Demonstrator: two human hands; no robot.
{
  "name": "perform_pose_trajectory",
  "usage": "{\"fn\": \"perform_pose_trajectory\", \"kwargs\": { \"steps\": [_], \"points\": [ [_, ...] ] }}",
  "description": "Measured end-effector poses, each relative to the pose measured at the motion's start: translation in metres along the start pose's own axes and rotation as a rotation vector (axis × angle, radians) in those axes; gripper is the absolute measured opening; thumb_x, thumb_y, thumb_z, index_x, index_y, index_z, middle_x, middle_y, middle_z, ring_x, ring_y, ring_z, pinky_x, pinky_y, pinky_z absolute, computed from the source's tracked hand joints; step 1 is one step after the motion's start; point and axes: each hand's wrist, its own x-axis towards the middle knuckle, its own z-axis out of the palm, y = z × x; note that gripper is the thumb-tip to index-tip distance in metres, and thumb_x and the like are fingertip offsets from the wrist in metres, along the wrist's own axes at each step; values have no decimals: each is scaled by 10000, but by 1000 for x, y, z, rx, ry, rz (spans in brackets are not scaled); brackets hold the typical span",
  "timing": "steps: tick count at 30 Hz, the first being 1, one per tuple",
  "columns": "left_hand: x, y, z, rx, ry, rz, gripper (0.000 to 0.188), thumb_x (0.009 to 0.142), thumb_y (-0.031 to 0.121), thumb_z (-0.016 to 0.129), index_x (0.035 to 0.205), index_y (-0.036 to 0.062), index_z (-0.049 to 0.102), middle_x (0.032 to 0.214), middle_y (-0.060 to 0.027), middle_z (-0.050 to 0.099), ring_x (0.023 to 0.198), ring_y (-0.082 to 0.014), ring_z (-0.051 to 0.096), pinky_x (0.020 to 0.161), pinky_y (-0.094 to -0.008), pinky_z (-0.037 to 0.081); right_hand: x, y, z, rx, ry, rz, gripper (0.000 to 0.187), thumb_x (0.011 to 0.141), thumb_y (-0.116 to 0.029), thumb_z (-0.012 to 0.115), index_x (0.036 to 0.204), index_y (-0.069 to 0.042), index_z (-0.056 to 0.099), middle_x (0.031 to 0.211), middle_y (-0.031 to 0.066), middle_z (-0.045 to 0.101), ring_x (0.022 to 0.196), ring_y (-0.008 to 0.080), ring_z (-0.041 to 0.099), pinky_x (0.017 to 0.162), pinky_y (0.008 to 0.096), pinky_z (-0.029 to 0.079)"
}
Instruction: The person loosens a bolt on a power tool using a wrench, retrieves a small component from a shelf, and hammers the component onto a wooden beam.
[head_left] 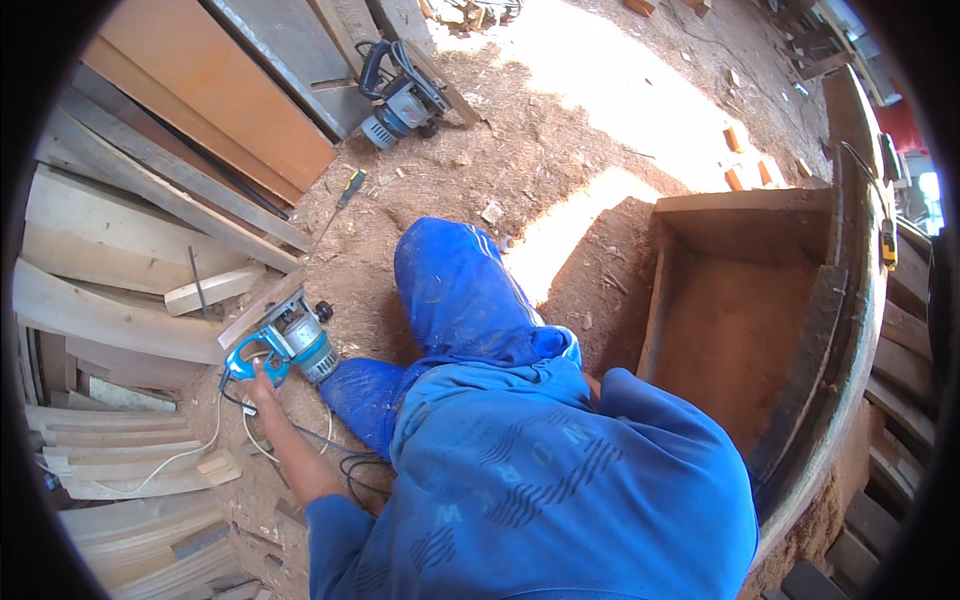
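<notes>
On the left, my left hand (262, 388) is closed around the blue handle of a power tool (300, 340) that looks like a router. Its silver and blue body lies on its side, with its base against a strip of wood (258, 306). The motor end comes close to my blue trouser leg (360, 395). From the handle a dark cord (232, 397) runs down beside my forearm. Only a sliver of skin of my right hand or arm (593, 389) shows at my right side; its fingers are hidden behind my clothing.
A second, similar power tool (402, 108) lies farther ahead. Between the two is a screwdriver (351, 187). Planks and curved boards (120, 315) crowd the left. To my right stands an open wooden box (655, 300) beside a long curved beam (868, 350). Wood blocks (735, 138) lie on the dusty ground.
</notes>
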Motion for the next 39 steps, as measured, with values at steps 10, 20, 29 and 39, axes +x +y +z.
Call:
{"fn": "perform_pose_trajectory", "kwargs": {
  "steps": [10, 20, 29, 39],
  "points": [
    [-5, 13, -7, 90, -84, -83, 894, 899, 319, 670, 1530, 189, 50, 1393, -170, 448, 1026, -328, 595, 675, -499, 539, 30, -27, -13, -51, -43, -179, 269, 743, -207, 628, 928, -17, 672, 893, 194, 681, 880, 356, 653, 738, 424, 515],
    [-47, 43, 10, 179, -151, -25, 871, 907, 232, 665, 1505, 89, 48, 1267, -178, 538, 812, -244, 626, 495, -349, 510, 120, -233, -77, -358, 439, -826, 336, 761, -201, 607, 1065, -63, 645, 938, 160, 693, 909, 338, 657, 757, 438, 508],
    [-103, -132, -39, 399, -168, -2, 522, 910, 356, 622, 1162, -95, 548, 1123, -221, 619, 1042, -290, 597, 927, -399, 445, 83, -298, -24, -765, 276, -639, 395, 794, -312, 642, 1173, -202, 625, 1268, 85, 568, 1208, 356, 508, 978, 503, 402],
    [-167, -231, -65, 289, -172, -162, 389, 935, 264, 554, 1124, -77, 560, 1067, -259, 611, 1037, -338, 595, 923, -406, 433, 115, -302, -5, -316, -40, -666, 340, 842, -366, 665, 847, -26, 646, 857, 236, 652, 859, 421, 632, 727, 486, 490]
  ]
}}
